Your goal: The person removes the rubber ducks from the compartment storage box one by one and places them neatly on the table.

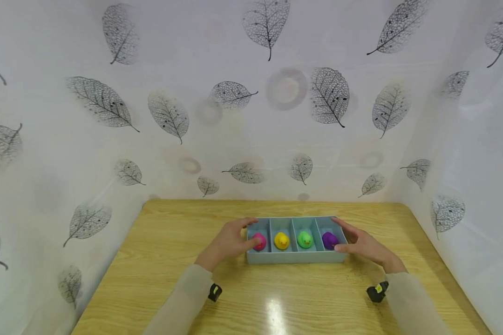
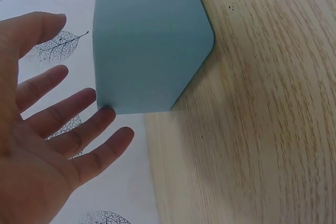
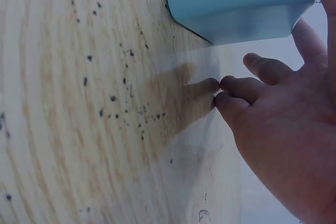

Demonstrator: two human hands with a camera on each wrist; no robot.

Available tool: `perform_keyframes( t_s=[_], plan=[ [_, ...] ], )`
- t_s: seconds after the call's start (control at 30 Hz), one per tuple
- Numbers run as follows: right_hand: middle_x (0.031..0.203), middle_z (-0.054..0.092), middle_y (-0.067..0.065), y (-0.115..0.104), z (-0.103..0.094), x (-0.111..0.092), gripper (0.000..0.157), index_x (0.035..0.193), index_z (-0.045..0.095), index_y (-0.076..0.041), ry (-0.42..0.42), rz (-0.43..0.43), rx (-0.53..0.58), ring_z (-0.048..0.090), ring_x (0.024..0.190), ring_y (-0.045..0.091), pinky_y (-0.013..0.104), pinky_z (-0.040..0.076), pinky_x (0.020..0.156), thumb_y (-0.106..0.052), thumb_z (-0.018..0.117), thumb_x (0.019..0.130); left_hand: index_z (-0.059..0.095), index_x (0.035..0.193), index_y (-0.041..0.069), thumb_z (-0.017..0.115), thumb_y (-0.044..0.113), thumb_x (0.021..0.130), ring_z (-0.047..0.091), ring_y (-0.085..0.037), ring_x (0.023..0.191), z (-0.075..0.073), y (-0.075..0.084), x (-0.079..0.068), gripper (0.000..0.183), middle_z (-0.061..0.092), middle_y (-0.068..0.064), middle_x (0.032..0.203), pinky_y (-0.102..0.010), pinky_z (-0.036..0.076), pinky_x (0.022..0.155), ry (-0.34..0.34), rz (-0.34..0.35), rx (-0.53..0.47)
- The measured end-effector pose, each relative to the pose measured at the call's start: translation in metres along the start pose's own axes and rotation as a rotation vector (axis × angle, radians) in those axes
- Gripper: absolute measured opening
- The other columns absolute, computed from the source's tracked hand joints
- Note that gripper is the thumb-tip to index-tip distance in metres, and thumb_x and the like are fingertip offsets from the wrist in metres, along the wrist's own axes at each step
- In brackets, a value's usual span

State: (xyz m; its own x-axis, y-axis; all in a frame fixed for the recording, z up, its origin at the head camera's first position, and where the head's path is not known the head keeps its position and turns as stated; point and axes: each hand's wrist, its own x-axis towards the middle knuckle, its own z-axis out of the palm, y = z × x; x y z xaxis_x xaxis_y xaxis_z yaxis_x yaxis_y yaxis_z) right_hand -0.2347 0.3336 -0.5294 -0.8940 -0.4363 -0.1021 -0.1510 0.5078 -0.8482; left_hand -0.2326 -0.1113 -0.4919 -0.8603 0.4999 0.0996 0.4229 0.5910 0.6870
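Note:
A pale blue box (image 1: 295, 257) with dividers stands on the table, one toy duck per compartment. From left to right they are a pink duck (image 1: 260, 244), a yellow duck (image 1: 281, 241), a green duck (image 1: 305, 240) and a purple duck (image 1: 329, 240). My left hand (image 1: 226, 241) is at the box's left end, its fingers spread and fairly straight, fingertips close to the end wall in the left wrist view. At the right end, my right hand (image 1: 369, 247) has its thumb and index finger spread along the rim, the other fingers loosely bent beside the box.
The wooden table (image 1: 172, 274) extends around the box, with dark specks (image 3: 142, 111) on its surface by the right hand. A white sheet (image 1: 251, 130) with leaf prints hangs behind the table and along both sides. Each wrist carries a small black device (image 1: 377, 292).

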Motion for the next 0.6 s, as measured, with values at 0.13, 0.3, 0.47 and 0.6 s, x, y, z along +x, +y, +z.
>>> perform_keyframes(
  t_s=[0.13,0.3,0.47,0.6],
  plan=[
    [0.175,0.012,0.027,0.002,0.000,0.001,0.089,0.169,0.024,-0.023,0.004,0.000,-0.021,0.020,0.157,0.054,0.045,0.039,0.121,-0.025,0.077,0.097,0.057,0.149,0.003,0.073,0.032,0.098,0.044,-0.008,0.048,0.002,-0.001,0.004,0.060,0.065,-0.018,0.145,-0.053,0.052,0.108,-0.030,-0.015,0.003],
    [0.174,0.011,0.028,0.005,0.000,0.002,0.090,0.170,0.024,-0.023,0.002,-0.010,-0.001,0.018,0.156,0.057,0.072,0.027,0.120,-0.024,0.077,0.097,0.057,0.147,0.004,0.076,0.024,0.094,0.046,-0.006,0.056,0.004,0.000,0.007,0.060,0.067,-0.018,0.141,-0.053,0.053,0.107,-0.057,-0.030,0.027],
    [0.174,0.009,0.029,0.003,0.000,0.001,0.091,0.170,0.022,-0.022,-0.007,-0.010,0.008,0.017,0.156,0.058,0.073,0.026,0.120,-0.023,0.076,0.097,0.058,0.147,0.005,0.080,0.020,0.092,0.070,-0.031,0.111,0.005,0.002,0.010,0.062,0.065,-0.015,0.145,-0.054,0.050,0.113,-0.084,-0.037,0.062],
    [0.174,0.008,0.030,0.003,0.000,0.001,0.092,0.170,0.020,-0.020,-0.015,-0.005,0.004,0.017,0.156,0.057,0.072,0.027,0.120,-0.023,0.076,0.097,0.058,0.147,0.004,0.080,0.019,0.091,0.062,-0.037,0.134,0.007,0.001,0.013,0.062,0.064,-0.014,0.146,-0.052,0.049,0.115,-0.102,-0.026,0.096]
  ],
)
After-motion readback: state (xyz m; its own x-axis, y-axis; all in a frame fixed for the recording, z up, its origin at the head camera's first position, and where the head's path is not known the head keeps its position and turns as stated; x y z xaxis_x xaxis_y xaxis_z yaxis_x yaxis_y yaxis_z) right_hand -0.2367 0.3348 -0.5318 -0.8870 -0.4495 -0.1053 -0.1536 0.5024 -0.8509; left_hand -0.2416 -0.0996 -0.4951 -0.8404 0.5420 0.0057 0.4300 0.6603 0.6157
